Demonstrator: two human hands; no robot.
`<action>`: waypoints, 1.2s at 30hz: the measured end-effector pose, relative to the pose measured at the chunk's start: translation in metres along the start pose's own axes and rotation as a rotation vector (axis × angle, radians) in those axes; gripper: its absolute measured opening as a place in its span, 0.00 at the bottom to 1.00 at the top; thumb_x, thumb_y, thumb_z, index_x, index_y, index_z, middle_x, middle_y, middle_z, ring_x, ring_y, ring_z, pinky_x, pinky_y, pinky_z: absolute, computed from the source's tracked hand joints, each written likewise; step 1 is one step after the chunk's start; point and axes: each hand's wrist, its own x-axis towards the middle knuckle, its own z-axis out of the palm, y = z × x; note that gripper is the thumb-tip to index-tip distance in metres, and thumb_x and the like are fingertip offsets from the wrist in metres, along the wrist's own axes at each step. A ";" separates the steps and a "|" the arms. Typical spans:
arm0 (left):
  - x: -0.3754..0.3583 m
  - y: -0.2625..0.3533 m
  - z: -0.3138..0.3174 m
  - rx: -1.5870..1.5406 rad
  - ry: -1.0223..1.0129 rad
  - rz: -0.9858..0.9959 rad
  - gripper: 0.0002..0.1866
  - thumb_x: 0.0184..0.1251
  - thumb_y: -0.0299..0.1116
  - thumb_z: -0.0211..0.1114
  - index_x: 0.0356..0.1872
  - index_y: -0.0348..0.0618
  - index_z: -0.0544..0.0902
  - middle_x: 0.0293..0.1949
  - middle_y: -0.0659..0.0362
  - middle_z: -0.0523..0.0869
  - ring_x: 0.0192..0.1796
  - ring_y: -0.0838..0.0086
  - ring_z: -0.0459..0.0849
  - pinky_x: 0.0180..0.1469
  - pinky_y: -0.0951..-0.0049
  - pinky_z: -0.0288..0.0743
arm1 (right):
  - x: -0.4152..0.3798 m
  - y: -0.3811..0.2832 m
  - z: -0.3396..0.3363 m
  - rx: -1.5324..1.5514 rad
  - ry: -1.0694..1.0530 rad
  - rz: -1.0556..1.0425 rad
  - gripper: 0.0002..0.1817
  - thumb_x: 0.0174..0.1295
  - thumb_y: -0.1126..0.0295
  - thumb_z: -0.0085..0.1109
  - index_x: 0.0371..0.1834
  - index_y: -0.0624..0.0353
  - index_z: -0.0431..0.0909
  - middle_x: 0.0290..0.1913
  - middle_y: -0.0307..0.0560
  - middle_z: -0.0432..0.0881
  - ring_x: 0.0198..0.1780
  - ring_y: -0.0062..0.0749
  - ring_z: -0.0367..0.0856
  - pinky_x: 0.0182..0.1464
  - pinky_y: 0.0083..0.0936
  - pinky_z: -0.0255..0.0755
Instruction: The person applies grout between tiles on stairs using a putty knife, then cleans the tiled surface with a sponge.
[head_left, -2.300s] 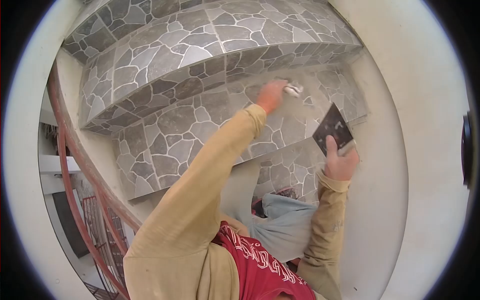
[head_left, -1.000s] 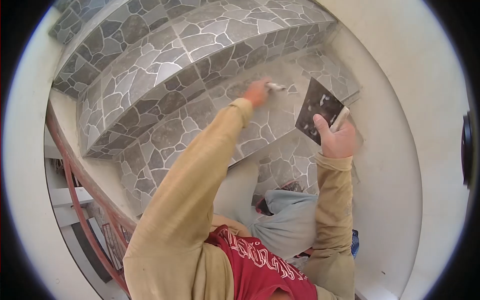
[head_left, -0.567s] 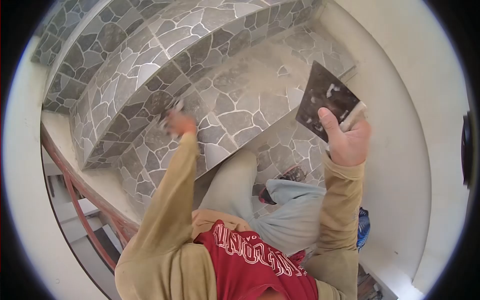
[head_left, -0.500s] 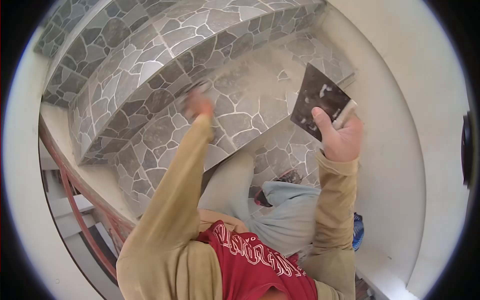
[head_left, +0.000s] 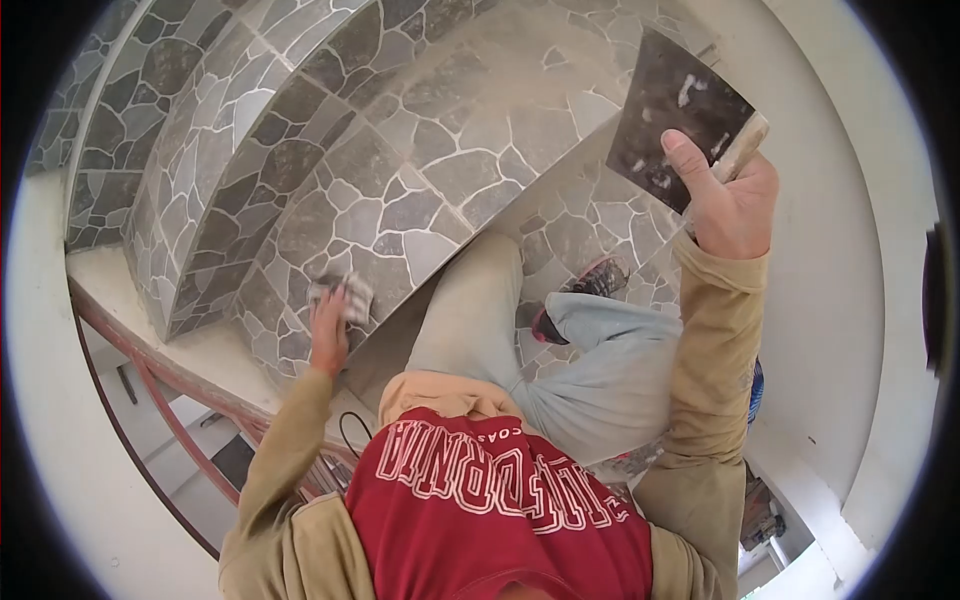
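My left hand presses a crumpled greyish-white cloth against the stone-patterned step, close to its front edge at the left. The fingers lie over the cloth. On the right, my right hand grips a wide scraper by its pale handle strip. Its dark, flat, four-sided blade has whitish smears, and my thumb lies across the blade's lower part. The scraper is held up above the lower floor, near the right wall. Pale joints run between the grey stones of the step.
A curved higher step rises at the left. A reddish-brown railing borders the lower left, and a cream wall the right. My bent legs and a dark shoe are below the step edge. Pale dust covers the step's far part.
My left hand has moved with the cloth, nearer to me and leftward along the step. My right hand and the scraper appear higher and farther right; the whole view has also shifted.
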 end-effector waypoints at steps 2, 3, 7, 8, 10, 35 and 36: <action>-0.014 0.007 -0.010 0.529 -0.105 0.090 0.21 0.70 0.22 0.56 0.61 0.49 0.82 0.75 0.54 0.72 0.78 0.49 0.65 0.79 0.43 0.50 | -0.003 -0.006 0.009 0.095 -0.050 0.032 0.12 0.63 0.72 0.71 0.47 0.66 0.87 0.38 0.40 0.89 0.37 0.23 0.82 0.42 0.24 0.76; -0.001 0.005 -0.001 0.471 -0.143 0.173 0.20 0.69 0.23 0.58 0.60 0.50 0.82 0.75 0.55 0.71 0.78 0.48 0.64 0.78 0.40 0.49 | -0.001 -0.005 0.011 0.096 -0.055 0.027 0.12 0.63 0.72 0.71 0.47 0.66 0.87 0.38 0.40 0.89 0.37 0.23 0.82 0.42 0.24 0.76; 0.139 0.093 0.067 0.360 -0.468 0.569 0.25 0.65 0.22 0.61 0.63 0.55 0.80 0.78 0.59 0.69 0.80 0.51 0.60 0.80 0.40 0.44 | 0.007 -0.003 0.024 -0.008 -0.124 -0.022 0.13 0.62 0.69 0.71 0.47 0.63 0.88 0.36 0.42 0.89 0.36 0.22 0.83 0.42 0.25 0.77; 0.185 0.109 0.094 0.381 -0.547 0.706 0.27 0.66 0.22 0.60 0.66 0.56 0.79 0.78 0.60 0.68 0.81 0.54 0.59 0.81 0.40 0.42 | 0.008 -0.005 0.027 -0.063 -0.120 -0.054 0.13 0.62 0.68 0.71 0.47 0.63 0.88 0.35 0.43 0.89 0.35 0.23 0.83 0.42 0.25 0.77; 0.300 0.116 0.162 0.364 -0.360 0.861 0.30 0.64 0.25 0.60 0.70 0.55 0.75 0.77 0.58 0.70 0.80 0.56 0.61 0.81 0.38 0.43 | 0.014 -0.002 0.031 -0.128 -0.103 -0.040 0.13 0.61 0.67 0.70 0.45 0.62 0.88 0.33 0.44 0.90 0.33 0.25 0.84 0.40 0.27 0.78; 0.315 0.096 0.120 0.543 -0.164 0.663 0.22 0.75 0.31 0.51 0.67 0.56 0.78 0.79 0.52 0.63 0.80 0.49 0.59 0.78 0.39 0.50 | 0.021 -0.002 0.025 -0.062 -0.045 0.084 0.17 0.58 0.60 0.73 0.38 0.65 0.87 0.28 0.43 0.86 0.30 0.25 0.80 0.35 0.30 0.75; 0.369 0.110 0.136 0.452 -0.192 0.605 0.21 0.74 0.28 0.53 0.64 0.53 0.81 0.77 0.52 0.68 0.79 0.47 0.62 0.80 0.45 0.50 | 0.024 0.007 0.031 -0.064 -0.036 0.084 0.17 0.58 0.60 0.73 0.38 0.65 0.87 0.28 0.43 0.86 0.30 0.25 0.80 0.35 0.30 0.75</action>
